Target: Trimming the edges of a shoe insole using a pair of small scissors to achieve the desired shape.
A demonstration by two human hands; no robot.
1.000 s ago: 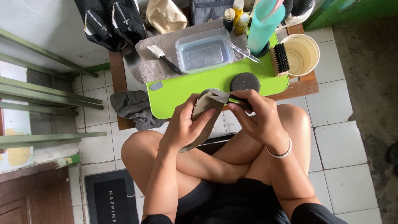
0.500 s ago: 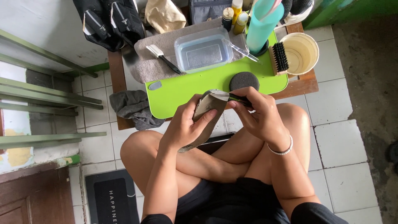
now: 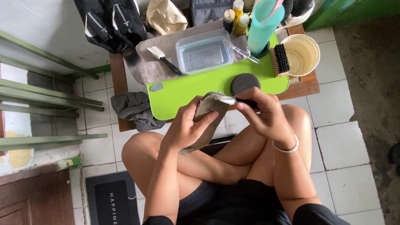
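Head view: the left hand [image 3: 185, 129] is clamped around a grey-beige insole [image 3: 207, 114], thumb pressed on its face, holding it tilted above the lap at the near edge of the green board [image 3: 183, 89]. The right hand [image 3: 264, 114] is closed on a small brush [image 3: 233, 100] with a dark handle, its pale head touching the top of the insole at about 1 o'clock from the left hand. A white bracelet [image 3: 287, 148] circles the right wrist.

On the board, a dark round sponge [image 3: 245, 82] lies just at 12 o'clock from the brush. At 11 o'clock stands a clear tub [image 3: 204, 52] of water on a grey towel [image 3: 152, 68], with a second brush [image 3: 164, 58] beside it. At 1 o'clock stand a teal bottle [image 3: 262, 29], a bristle brush [image 3: 280, 58] and a cream cup [image 3: 302, 54]. A grey cloth [image 3: 133, 108] hangs at 9 o'clock.
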